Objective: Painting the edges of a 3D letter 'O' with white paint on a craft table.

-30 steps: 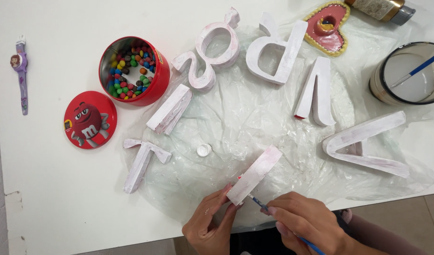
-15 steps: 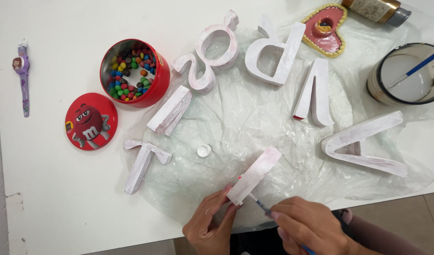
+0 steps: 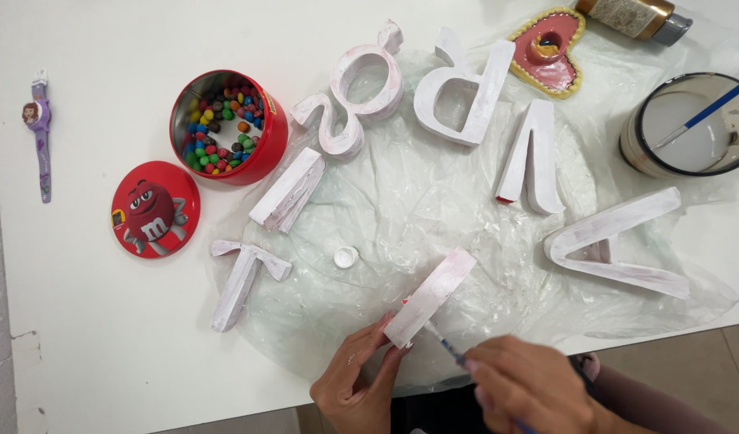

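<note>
Left hand [image 3: 355,390]: at the near table edge, fingers closed on the lower end of a white-painted bar-shaped block [image 3: 430,296], which lies tilted on the clear plastic sheet [image 3: 434,201].
Right hand [image 3: 538,394]: just beside the left, fingers pinched together around a thin blue-handled brush [image 3: 448,347]; brush tip touching the block's near end.
Small white cap [image 3: 345,257]: on the sheet, near the held block.
White letter T [image 3: 242,273]: at the sheet's left edge.
Second bar-shaped block [image 3: 289,190]: beyond the T, just beside the tin.
White letter A [image 3: 618,245]: on its side, at the right.
Letters V [image 3: 532,158], P [image 3: 464,87] and S [image 3: 355,90]: farther back on the sheet.
Red round tin [image 3: 229,127]: open, filled with coloured candies; its red lid [image 3: 155,209] flat beside it.
Purple toy wristwatch [image 3: 40,133]: far left on the white table [image 3: 88,337].
Jar of white paint [image 3: 691,124]: far right, a blue brush standing in it.
Red heart-shaped dish [image 3: 550,52]: at the back.
</note>
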